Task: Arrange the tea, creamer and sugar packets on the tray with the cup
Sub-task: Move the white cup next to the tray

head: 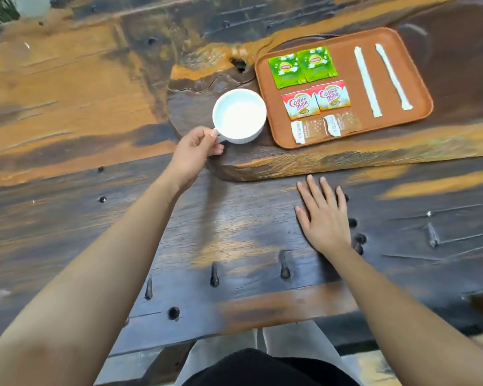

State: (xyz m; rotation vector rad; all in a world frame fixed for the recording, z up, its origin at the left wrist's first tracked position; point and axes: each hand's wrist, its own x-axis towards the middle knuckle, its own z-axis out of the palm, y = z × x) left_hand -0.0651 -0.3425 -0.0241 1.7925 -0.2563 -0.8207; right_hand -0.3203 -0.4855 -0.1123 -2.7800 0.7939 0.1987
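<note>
Cup point(239, 115) handle hidden inside left hand point(194, 154)

left hand point(196, 151) pinched closed, right hand point(322, 215) flat

My feed is evenly bright, soft shadows only. Sheen glares on the dark desk point(234, 232) between the forearms; the white cup point(239, 115) interior is blown out. Edges bow and smear; print on packets blurs.
</note>
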